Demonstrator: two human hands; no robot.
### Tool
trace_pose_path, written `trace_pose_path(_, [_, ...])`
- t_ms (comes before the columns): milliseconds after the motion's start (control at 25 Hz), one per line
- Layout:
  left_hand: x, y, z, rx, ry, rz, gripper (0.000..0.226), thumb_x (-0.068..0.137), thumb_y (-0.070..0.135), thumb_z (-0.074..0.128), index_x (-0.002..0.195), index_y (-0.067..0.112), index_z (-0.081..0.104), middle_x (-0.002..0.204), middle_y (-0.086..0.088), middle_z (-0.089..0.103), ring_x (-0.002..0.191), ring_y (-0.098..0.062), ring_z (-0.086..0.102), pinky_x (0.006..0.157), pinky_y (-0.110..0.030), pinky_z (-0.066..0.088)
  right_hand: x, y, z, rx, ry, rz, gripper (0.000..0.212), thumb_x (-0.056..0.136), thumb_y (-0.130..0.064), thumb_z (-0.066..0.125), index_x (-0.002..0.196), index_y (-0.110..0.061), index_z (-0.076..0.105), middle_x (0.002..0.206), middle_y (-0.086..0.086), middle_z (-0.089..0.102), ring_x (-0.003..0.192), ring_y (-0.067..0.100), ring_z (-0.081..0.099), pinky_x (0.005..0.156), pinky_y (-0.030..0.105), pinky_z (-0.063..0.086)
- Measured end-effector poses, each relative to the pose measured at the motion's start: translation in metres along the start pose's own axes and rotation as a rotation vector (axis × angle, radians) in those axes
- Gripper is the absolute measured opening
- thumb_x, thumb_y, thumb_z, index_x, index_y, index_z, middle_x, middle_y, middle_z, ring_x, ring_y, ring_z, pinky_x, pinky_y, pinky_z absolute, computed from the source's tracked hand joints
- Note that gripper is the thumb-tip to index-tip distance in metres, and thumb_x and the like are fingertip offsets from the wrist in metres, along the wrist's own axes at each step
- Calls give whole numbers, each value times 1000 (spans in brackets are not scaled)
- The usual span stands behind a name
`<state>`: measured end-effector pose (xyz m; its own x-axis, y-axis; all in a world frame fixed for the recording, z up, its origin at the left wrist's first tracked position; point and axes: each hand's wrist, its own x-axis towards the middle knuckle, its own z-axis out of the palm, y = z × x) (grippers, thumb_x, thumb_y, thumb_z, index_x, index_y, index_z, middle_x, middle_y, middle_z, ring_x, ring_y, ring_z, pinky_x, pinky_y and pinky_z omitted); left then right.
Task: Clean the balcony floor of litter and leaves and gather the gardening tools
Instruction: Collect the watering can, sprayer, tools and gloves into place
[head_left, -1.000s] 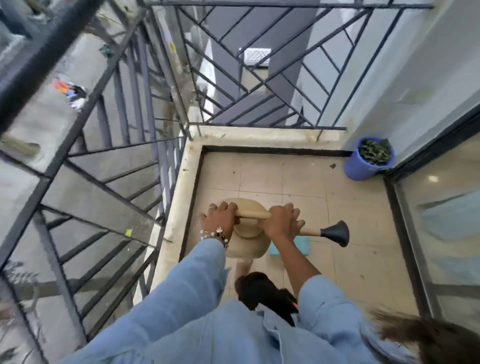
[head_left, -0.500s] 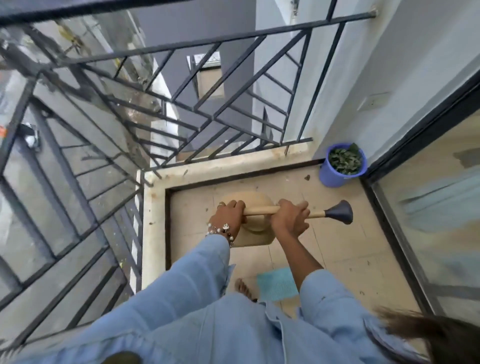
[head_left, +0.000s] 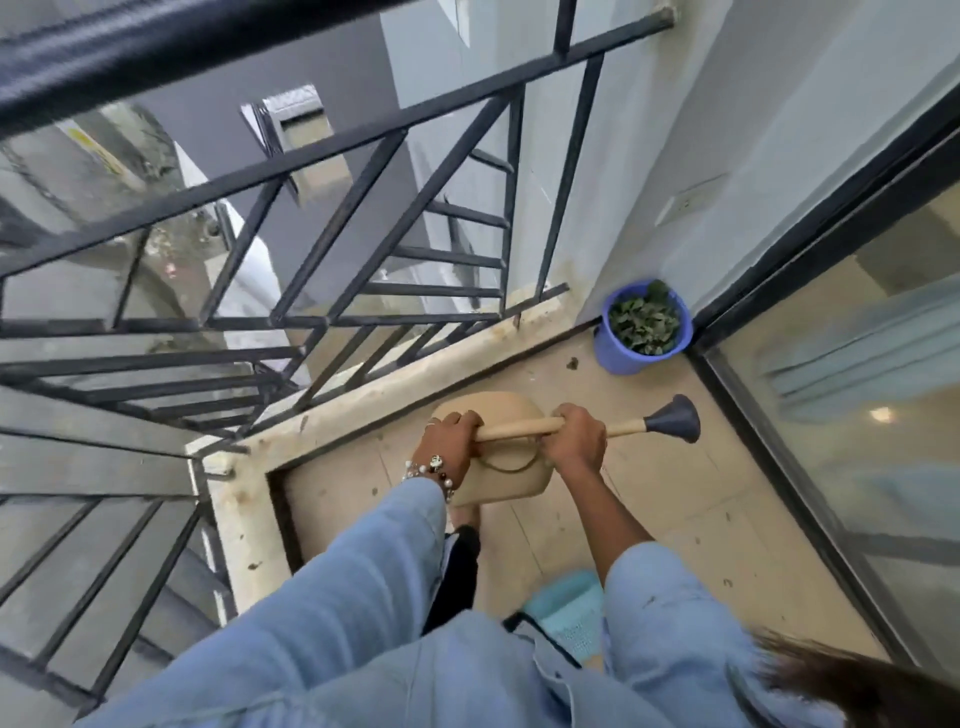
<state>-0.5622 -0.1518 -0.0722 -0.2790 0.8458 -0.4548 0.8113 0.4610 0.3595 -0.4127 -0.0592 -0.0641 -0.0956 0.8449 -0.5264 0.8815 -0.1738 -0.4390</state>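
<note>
I hold a beige watering can (head_left: 511, 486) above the tiled balcony floor (head_left: 675, 509). My left hand (head_left: 449, 441) grips it at the base of the spout, over the can's body. My right hand (head_left: 576, 441) is wrapped round the long beige spout, which ends in a dark rose (head_left: 675, 418) pointing right. A blue bucket (head_left: 621, 356) filled with green leaves (head_left: 644, 325) stands in the far right corner. A small dark scrap of litter (head_left: 571, 362) lies on the tiles just left of the bucket.
A black metal railing (head_left: 332, 145) on a pale concrete curb (head_left: 363, 405) closes the left and far sides. A black-framed glass door (head_left: 857, 415) runs along the right. A turquoise perforated plastic item (head_left: 569, 608) lies on the floor near my feet.
Both hands keep the same hold on the watering can, which has been carried closer to the curb and the corner. The turquoise item now lies further behind the can.
</note>
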Motion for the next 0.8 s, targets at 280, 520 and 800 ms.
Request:
trace_pose_path(280, [120,-27,15,-64,-180,-26,41,89,9,57,128,21,58,115,-7,60,109,-30,51,92,-33,39,114,-20,29,6,-92,90,25,86,-10,61,110,-14,62,107,17,61,97,36,58,75,29,43])
trace_pose_path(520, [236,-65,97,-81,-221,-138,43,87,9,61,127,22,61,113,-8,63,109,-28,56,88,-28,39,248,10,105,-42,-252,9,37,83,-16,70,117,-11,59,111,17,63,105,35,57,77,28,44])
trace_pose_path(800, [344,-117,203,-201,-211,-282,44,82,1,66,124,15,65,115,-14,66,108,-33,58,92,-37,46,377,46,206,-167,-334,-132,38,85,-14,65,121,-12,55,114,17,62,107,36,56,79,33,45])
